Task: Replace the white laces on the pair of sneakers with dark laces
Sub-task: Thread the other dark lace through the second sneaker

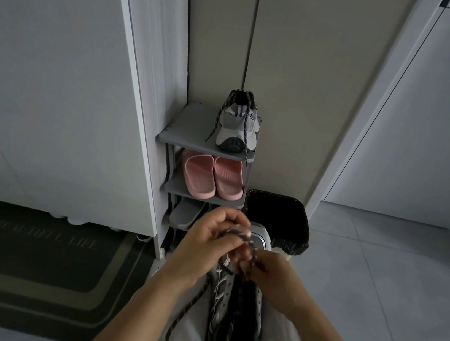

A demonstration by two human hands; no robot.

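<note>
Closest to me, at the bottom edge, the near sneaker (237, 302) lies lengthwise on pale fabric (189, 336), its toe pointing away. The frame cuts off its heel end, and I cannot tell what the fabric belongs to. A dark lace (181, 326) droops in a long loop down the shoe's left side. The loop's lowest part almost reaches the picture's edge, and the dim light blurs how it runs through the eyelets. Both forearms come up from the bottom corners and meet above the shoe's front. The left hand (208, 237) has its grip curled tight round a bunch of the lace. The right hand (269, 275) pinches the same lace just beside it, and their fingers hide the lace's end. The hands also cover part of the toe and the lower tiers of the shoe rack (184, 124) behind. There I make out only part of a grey slipper (186, 214). A black bin (277, 221) stands just right of the rack, close behind the toe. To the left a doormat (32, 259) runs under a cabinet door (60, 60), and to the right the tiled floor (378, 264) lies open. Higher on the rack sit pink slippers (214, 177), and on top stands the second sneaker (238, 127), with dark laces (245, 127) trailing over the shelf's front edge.
</note>
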